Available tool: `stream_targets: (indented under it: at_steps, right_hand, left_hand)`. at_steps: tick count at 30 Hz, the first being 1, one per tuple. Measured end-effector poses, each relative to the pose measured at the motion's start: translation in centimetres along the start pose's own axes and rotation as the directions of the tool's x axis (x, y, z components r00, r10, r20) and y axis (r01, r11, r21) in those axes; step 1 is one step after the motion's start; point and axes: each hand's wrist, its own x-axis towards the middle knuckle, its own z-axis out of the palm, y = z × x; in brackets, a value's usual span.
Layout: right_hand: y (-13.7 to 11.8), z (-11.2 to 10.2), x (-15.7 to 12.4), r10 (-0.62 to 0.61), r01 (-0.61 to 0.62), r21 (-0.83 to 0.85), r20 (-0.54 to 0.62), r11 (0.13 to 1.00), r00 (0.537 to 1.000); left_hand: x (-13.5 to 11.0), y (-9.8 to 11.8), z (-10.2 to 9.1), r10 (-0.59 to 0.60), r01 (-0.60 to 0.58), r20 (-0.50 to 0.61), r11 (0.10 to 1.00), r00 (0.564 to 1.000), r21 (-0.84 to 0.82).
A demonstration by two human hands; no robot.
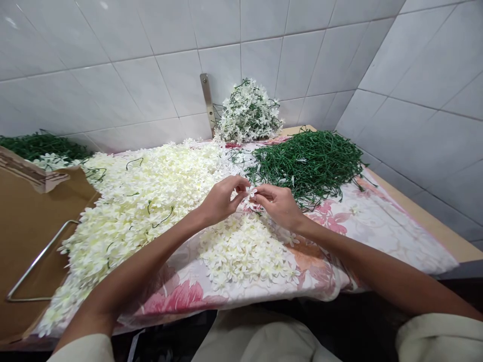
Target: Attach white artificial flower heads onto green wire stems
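A small white artificial flower (251,192) is pinched between my two hands above the table's middle. My left hand (225,198) is closed, thumb and forefinger at the flower's left side. From the right, my right hand (278,202) grips it with thumb and fingertips. Just below the hands lies a small heap of loose white flower heads (245,251). A much larger spread of white flower heads (151,196) covers the left side. Beyond my right hand is a pile of green plastic stems (309,163).
A mound of white flowers on green stems (247,113) rests against the tiled wall (260,60), beside a metal bracket (207,103). At left stand a cardboard box (37,221) and a bent metal rod (41,259). A floral cloth (392,231) covers the table.
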Motion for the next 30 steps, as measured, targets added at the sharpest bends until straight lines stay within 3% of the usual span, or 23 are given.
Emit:
stream_targets:
  at_steps: [3, 7, 18, 30]
  right_hand:
    - [-0.1, -0.3, 0.0, -0.103, 0.094, -0.165, -0.044, 0.982, 0.994]
    - [0.2, -0.4, 0.1, -0.173, 0.157, -0.25, -0.046, 0.955, 0.984]
    - [0.4, -0.5, 0.0, -0.291, 0.268, -0.316, -0.026, 0.91, 0.956]
    - [0.5, -0.3, -0.1, -0.344, 0.323, -0.317, -0.011, 0.892, 0.939]
  left_hand:
    - [0.1, -0.2, -0.1, 0.049, -0.049, 0.008, 0.999, 0.999, 0.003]
    - [0.2, -0.3, -0.2, 0.064, -0.064, 0.019, 0.998, 0.998, 0.008]
    - [0.3, -0.1, -0.4, 0.006, -0.014, 0.059, 0.989, 0.998, 0.144]
    - [-0.2, 0.3, 0.8, -0.072, 0.071, 0.011, 0.997, 0.997, 0.015]
